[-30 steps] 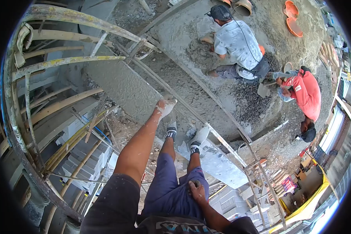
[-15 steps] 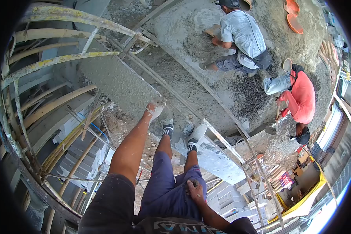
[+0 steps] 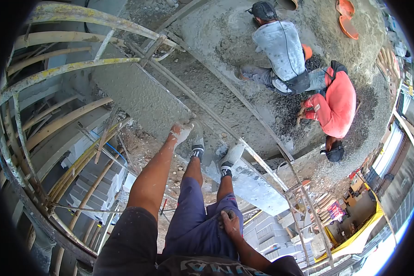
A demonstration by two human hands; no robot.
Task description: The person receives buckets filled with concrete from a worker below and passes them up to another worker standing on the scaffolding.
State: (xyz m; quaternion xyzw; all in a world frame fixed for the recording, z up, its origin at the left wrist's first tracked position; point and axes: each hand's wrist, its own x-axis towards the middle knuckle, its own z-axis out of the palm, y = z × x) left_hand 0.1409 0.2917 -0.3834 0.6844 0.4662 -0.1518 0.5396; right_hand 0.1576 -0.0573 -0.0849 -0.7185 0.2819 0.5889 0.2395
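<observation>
My left hand (image 3: pixel 182 130), smeared with pale cement, is closed at the lower corner of a surface coated in wet grey cement (image 3: pixel 135 99). Whatever its fingers may grip is hidden. Close beside it is one of my shoes (image 3: pixel 197 149). My right hand (image 3: pixel 230 223) rests on the thigh of my blue shorts (image 3: pixel 187 221), its fingers curled. I cannot make out anything inside it. My other shoe (image 3: pixel 230 161) is on a cement-stained board (image 3: pixel 262 195).
A co-worker in a grey shirt (image 3: pixel 283 48) and another in a red top (image 3: pixel 340 103) crouch on the rough slab ahead. Bamboo and metal scaffold poles (image 3: pixel 83 64) stand at left. Grey blocks (image 3: pixel 94 191) lie below, and orange basins (image 3: pixel 348 27) sit far right.
The grey-shirted co-worker has shifted and turned, revealing an orange bucket. The red-topped co-worker has moved left, reaching toward the dark gravel. My hands stay almost where they were.
</observation>
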